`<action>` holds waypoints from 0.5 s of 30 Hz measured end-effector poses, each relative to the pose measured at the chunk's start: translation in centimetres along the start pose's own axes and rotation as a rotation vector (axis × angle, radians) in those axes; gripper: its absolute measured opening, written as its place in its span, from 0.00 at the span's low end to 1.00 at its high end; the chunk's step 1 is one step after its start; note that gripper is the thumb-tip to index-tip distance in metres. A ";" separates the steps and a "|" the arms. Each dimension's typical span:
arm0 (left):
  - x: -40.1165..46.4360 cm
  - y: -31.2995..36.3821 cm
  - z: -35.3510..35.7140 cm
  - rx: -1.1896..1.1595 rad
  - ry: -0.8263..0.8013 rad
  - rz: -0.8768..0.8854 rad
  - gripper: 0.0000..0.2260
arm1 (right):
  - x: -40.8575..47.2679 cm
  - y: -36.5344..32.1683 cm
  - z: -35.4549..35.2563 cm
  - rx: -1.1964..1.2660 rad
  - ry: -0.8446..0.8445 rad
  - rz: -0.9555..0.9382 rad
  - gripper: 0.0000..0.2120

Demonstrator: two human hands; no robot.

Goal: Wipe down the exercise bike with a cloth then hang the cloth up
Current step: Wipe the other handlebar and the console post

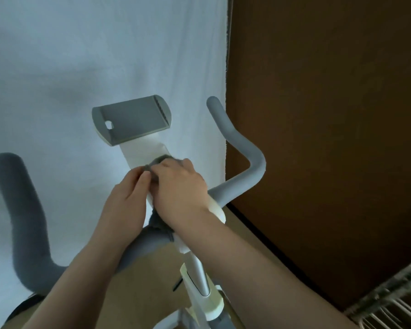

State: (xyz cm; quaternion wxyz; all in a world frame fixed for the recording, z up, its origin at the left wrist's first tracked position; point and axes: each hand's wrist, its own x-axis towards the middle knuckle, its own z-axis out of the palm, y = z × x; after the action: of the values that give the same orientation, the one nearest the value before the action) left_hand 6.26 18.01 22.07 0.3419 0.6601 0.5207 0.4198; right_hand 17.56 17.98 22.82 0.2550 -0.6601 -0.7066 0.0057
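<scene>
Grey terry cloth (157, 162) lay bunched over the white centre column (144, 150) of the exercise bike, just below the grey tablet holder (131, 119), with a tail of it hanging down near where the handlebars meet the stem. The right hand (179, 186) was laid over the cloth with fingers curled down onto it, pressing it against the column; the left hand (126, 193) sat beside it, its fingertips (145, 170) pinching a fold at the cloth's edge. Both grips looked firm rather than loose, though how tightly the right fingers wrapped the fabric could not be told from above. To wipe this part well, the cloth probably needed spreading flatter so more of it met the plastic, then drawing in long strokes along the column rather than scrubbing in one spot. The left handlebar (22, 210) and right handlebar (237, 143), both foam-covered, seemed still to need attention. A wire rack (389, 302) at the lower right might serve for hanging afterwards, but that was only a guess.
</scene>
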 end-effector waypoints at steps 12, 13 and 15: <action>0.7 -2.6 -1.0 0.327 -0.137 0.023 0.18 | 2.2 1.2 -0.8 0.077 -0.096 0.142 0.12; 0.7 -2.5 -1.0 0.318 -0.142 0.023 0.18 | 2.5 0.6 -0.7 0.008 -0.113 0.117 0.12; 0.9 -2.4 -1.0 0.252 -0.144 -0.020 0.16 | 3.2 -0.7 0.0 -0.043 -0.155 0.015 0.11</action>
State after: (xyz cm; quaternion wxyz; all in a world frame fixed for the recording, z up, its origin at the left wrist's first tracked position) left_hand 4.47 19.40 20.51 0.2968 0.7210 0.5501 0.2992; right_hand 16.93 20.87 24.15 0.1852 -0.6681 -0.7193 0.0437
